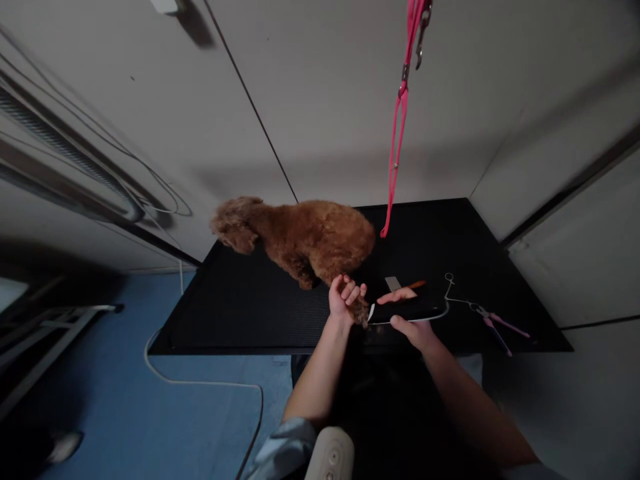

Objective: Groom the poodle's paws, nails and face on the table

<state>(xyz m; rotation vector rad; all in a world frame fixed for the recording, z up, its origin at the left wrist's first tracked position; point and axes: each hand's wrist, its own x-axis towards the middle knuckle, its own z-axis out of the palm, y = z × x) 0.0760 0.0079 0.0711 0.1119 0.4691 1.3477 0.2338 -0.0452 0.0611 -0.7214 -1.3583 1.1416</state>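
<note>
A brown curly-haired dog point(320, 233) is on the black table, its head to the left and its rump toward me on the right. My left hand point(345, 297) is closed around one of its hind legs, with the shaggy paw point(360, 311) poking out to the right of my fingers. In my right hand point(410, 313) is a dark hair clipper point(427, 312), held lengthwise with the thumb along its near side. The clipper's pale blade end point(371, 312) points left, right beside the paw. Much of its dark body blends into the table.
Behind my right hand lies a slicker brush point(394, 284) with an orange handle. Pink-handled nail clippers point(500, 323) lie on the table's right side near a thin cord point(447, 290). A pink grooming loop point(395, 160) hangs over the black table point(475, 233). A cable point(210, 382) crosses the blue floor.
</note>
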